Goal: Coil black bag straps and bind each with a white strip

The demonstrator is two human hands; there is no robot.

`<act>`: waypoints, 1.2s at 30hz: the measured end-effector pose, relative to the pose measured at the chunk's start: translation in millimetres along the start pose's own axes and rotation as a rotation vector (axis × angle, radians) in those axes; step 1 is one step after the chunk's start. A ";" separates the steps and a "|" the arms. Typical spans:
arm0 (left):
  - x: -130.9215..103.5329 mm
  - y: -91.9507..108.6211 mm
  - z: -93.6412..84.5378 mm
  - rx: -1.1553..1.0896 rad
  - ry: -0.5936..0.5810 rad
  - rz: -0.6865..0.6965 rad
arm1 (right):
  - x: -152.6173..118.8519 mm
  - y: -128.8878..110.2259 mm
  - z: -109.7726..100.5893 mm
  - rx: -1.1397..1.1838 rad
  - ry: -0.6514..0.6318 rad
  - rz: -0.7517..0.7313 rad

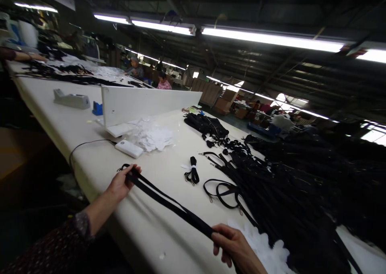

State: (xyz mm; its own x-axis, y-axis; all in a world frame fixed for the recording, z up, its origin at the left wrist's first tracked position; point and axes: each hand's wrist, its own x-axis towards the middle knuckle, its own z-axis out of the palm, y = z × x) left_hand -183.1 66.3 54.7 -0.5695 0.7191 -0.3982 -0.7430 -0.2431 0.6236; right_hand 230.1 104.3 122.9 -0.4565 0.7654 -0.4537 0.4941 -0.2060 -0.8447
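A black strap [169, 203] is stretched, doubled into two lengths, between my hands above the white table. My left hand [123, 182] is closed on its far end, where a small hook or loop shows. The near end is gripped by my right hand [230, 244], fingers wrapped round it. Beyond the strap lies a folded black strap bundle [193, 171] with a white band and metal clips. Right of that bundle, a loose strap [227, 193] lies in coils.
A large pile of black straps [289, 193] covers the right side. White paper pieces [155, 135] and a white device [129, 149] lie before an upright white board [147, 103]. A tape dispenser [71, 99] stands left. Other people sit farther back; another person's arm [25, 56] reaches in upper left.
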 end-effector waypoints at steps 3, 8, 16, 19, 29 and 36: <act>13.9 7.7 -28.3 0.156 0.027 0.045 | 20.4 15.6 -4.0 -0.084 -0.026 0.017; 23.4 37.8 -61.8 0.559 -0.010 0.148 | 49.5 30.2 1.2 -0.201 -0.007 -0.039; 15.0 70.4 -71.9 1.250 -0.219 0.507 | 55.5 27.4 14.8 -0.635 0.139 -0.103; 9.6 52.0 -67.7 1.454 -0.504 0.555 | 54.1 28.4 16.9 -0.649 0.136 -0.115; 22.5 47.5 -84.7 2.005 -0.771 0.791 | 34.9 53.0 25.7 -0.810 0.253 -0.398; 36.9 54.0 -81.8 1.896 -0.912 0.731 | 36.3 64.1 43.3 -1.142 0.424 -0.567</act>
State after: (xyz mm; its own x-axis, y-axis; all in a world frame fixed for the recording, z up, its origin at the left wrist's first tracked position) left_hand -273.0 26.4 18.7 0.1790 0.9775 0.1113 0.8815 -0.2096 0.4230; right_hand 213.1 92.5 40.0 -0.6423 0.7461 0.1757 0.7455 0.6613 -0.0828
